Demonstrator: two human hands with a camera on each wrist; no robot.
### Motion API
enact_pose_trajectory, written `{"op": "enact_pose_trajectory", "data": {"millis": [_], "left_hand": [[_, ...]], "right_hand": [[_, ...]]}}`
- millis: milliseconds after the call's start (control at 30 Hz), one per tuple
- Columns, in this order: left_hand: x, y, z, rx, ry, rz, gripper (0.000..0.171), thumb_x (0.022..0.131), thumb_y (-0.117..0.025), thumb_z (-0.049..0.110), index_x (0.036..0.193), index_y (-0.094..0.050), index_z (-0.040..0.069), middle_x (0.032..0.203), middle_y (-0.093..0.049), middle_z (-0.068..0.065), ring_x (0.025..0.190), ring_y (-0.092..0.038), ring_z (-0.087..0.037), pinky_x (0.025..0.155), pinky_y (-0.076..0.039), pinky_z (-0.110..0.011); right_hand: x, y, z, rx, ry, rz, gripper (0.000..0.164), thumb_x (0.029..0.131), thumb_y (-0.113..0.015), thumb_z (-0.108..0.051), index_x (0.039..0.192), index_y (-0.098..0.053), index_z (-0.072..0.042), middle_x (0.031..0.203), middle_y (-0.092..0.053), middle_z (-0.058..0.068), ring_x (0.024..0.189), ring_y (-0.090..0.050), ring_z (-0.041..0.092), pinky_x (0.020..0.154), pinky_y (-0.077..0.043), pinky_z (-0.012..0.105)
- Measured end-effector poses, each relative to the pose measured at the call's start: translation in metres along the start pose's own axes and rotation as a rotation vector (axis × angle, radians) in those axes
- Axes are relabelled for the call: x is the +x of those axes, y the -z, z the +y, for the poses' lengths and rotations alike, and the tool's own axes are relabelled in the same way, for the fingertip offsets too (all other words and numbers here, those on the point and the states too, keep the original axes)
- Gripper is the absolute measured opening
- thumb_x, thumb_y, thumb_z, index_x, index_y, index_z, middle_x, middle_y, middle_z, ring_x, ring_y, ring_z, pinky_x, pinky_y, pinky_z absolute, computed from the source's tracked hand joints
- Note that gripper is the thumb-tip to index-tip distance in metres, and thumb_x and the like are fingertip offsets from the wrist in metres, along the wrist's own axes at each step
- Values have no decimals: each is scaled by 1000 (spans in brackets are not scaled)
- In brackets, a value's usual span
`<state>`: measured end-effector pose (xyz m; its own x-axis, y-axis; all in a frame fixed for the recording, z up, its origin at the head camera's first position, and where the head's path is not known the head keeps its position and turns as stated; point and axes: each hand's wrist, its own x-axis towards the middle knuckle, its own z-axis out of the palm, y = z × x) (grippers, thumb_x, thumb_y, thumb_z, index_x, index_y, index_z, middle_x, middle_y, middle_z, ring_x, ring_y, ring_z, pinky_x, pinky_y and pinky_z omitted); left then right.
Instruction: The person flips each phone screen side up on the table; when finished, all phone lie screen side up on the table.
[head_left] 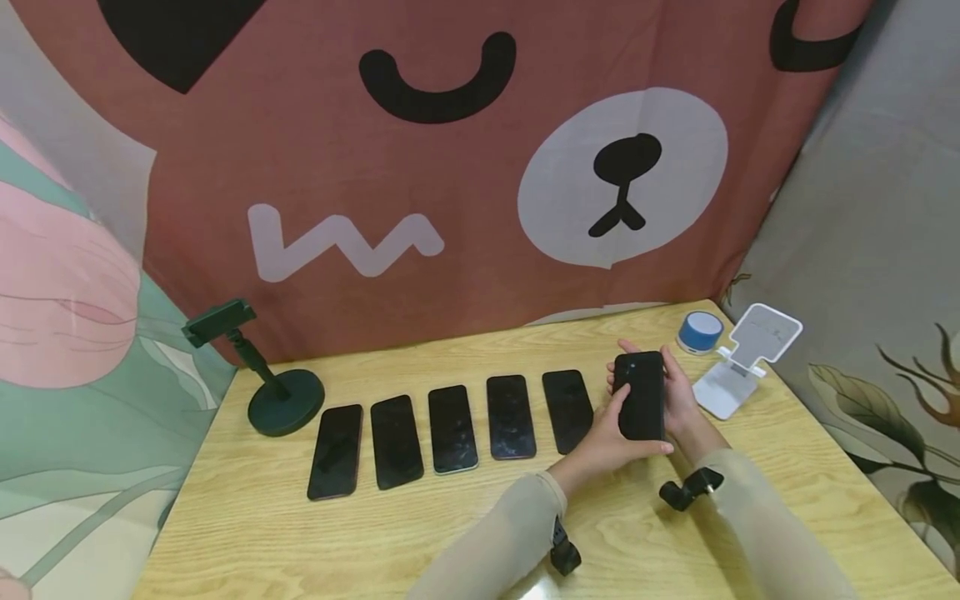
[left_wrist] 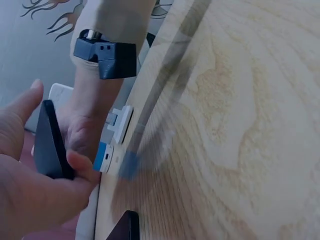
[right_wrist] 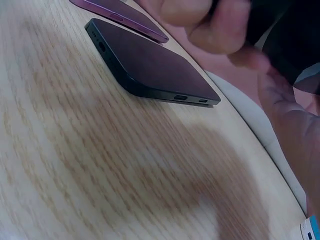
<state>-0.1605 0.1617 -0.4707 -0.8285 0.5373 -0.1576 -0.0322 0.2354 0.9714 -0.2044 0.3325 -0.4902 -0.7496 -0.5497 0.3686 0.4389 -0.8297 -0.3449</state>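
Note:
Both hands hold a black phone [head_left: 642, 400] above the right part of the table, its back with the camera lenses turned toward me. My left hand [head_left: 606, 440] grips its lower left part, thumb along the bottom edge and a finger on the back. Behind the phone, my right hand [head_left: 681, 400] supports it, with fingertips showing past the left edge. In the left wrist view the phone [left_wrist: 50, 145] appears nearly edge-on between the left hand [left_wrist: 35, 190] and the right hand [left_wrist: 85, 130]. A dark phone [head_left: 567, 408] lies nearest, just left of the hands.
Several more phones, including a pale-edged one [head_left: 452, 429], lie in a row on the wooden table [head_left: 247, 517]. A dark green phone stand [head_left: 285, 404] is at the left. At the right stand a blue and white round device [head_left: 701, 332] and a white folding stand [head_left: 726, 387].

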Motion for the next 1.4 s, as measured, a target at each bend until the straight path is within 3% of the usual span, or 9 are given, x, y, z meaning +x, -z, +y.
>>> {"op": "enact_pose_trajectory", "data": {"millis": [167,333,433,567,667,800,967,1233,1400], "left_hand": [[0,-3,-1,63,-14,23,92,74,-81,32,148,-27,36,142,-31,-7,118,-41,-14,93,-40,-26],[1,-5,-4,42,-38,2,74,82,-69,35,145,-31,41,133,-37,-5,108,-43,-12,89,-40,-27],[1,-6,-3,-2,-35,-6,66,84,-60,35,144,-33,44,126,-41,-3,95,-52,-18,81,-45,-29],[3,-6,-2,-156,-33,-45,62,90,-49,29,147,-29,38,117,-45,-3,82,-57,-27,72,-53,-39],[4,-4,0,-258,-39,-81,57,97,-38,25,150,-22,35,131,-45,-9,90,-57,-30,72,-55,-42],[5,-1,-1,-413,-28,-97,53,102,-27,21,150,-16,39,149,-27,-13,100,-55,-45,78,-53,-48],[6,-1,-3,-600,23,-54,53,103,-25,16,151,-13,37,153,-17,-14,102,-55,-51,84,-47,-58],[9,-2,-6,-711,83,-3,54,102,-27,14,152,-13,28,151,-18,-22,110,-55,-43,83,-50,-54],[11,-3,-8,-727,110,27,54,101,-30,13,153,-15,24,154,-13,-20,119,-48,-44,82,-50,-53]], "right_hand": [[0,0,-1,-40,19,36,71,97,-14,-58,146,-34,-10,127,-46,27,117,-49,41,105,-33,48],[-1,0,-3,-91,9,117,70,95,-17,-61,140,-40,-12,118,-50,21,107,-53,32,97,-41,42],[-3,3,-4,-139,18,193,67,95,-21,-59,137,-43,-12,114,-51,19,100,-53,28,90,-45,37],[-8,12,-7,-173,36,245,63,98,-23,-55,137,-45,-11,116,-53,20,99,-53,28,87,-46,37],[-12,15,-10,-211,44,284,61,99,-22,-54,138,-44,-13,119,-54,19,101,-54,28,88,-45,40],[-17,14,-13,-218,53,354,54,99,-25,-53,135,-40,-15,122,-52,19,110,-54,31,93,-43,45],[-21,15,-14,-135,42,308,59,99,-26,-53,140,-35,-11,132,-48,20,124,-47,34,102,-36,50],[-24,12,-19,-147,26,278,62,99,-24,-54,139,-41,-10,136,-46,19,126,-44,35,102,-36,52],[-25,9,-23,-175,17,261,65,99,-14,-54,141,-37,-10,137,-43,19,129,-41,35,104,-33,52]]}}
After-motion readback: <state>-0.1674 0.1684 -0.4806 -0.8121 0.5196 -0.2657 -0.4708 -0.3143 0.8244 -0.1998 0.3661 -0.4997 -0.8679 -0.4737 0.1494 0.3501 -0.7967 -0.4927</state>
